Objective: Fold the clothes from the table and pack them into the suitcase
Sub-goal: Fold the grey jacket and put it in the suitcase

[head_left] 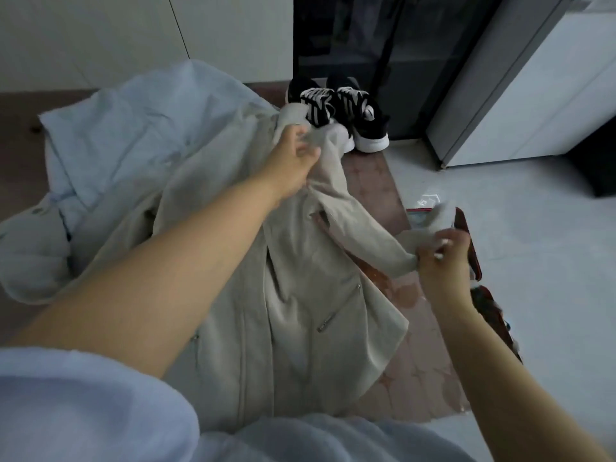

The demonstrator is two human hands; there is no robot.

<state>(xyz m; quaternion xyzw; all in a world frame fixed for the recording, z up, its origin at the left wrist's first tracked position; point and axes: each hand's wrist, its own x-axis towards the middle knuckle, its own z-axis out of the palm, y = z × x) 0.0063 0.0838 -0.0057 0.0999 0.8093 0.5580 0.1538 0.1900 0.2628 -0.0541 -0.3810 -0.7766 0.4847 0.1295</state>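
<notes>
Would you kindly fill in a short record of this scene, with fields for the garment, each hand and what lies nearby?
Garment in work: beige jacket, spread on the table
Left hand: grips the jacket near its top
Right hand: pinches the end of one sleeve, lifted off the table
To the left: light blue garment, crumpled
Beyond the jacket: pair of black-and-white sneakers

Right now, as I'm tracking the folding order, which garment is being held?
The beige zipped jacket: the left hand grips its top, the right hand its sleeve end. The pale blue garment lies beside it, unheld.
</notes>
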